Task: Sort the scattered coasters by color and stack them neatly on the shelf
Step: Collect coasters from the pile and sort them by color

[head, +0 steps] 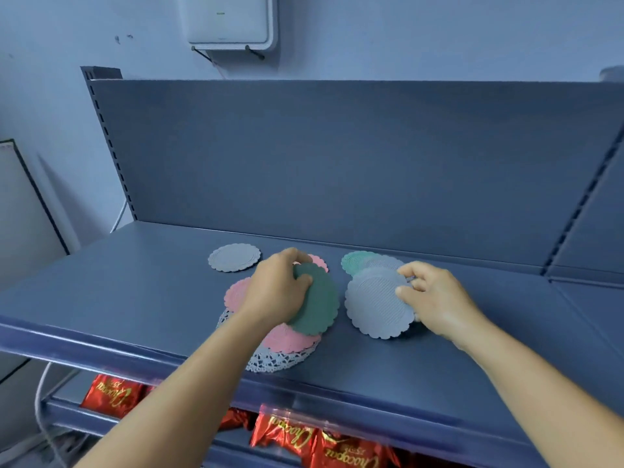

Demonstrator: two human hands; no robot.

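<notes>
Scalloped round coasters lie on a blue shelf (135, 298). My left hand (275, 292) grips a dark green coaster (319, 305), tilted above pink coasters (290, 339) and a white lace doily (273, 361). Another pink coaster (236, 293) peeks out left of that hand, and one more (319, 261) behind it. My right hand (429, 295) pinches the edge of a grey coaster (374, 304). Behind it lie a light green coaster (353, 261) and a further grey one (383, 263). A lone grey coaster (234, 257) sits at the back left.
The shelf's back panel (337, 157) rises behind the coasters. Red foil snack packs (287, 434) fill the shelf below. A white box (229, 21) hangs on the wall above. A white cable (42, 400) runs down at the left.
</notes>
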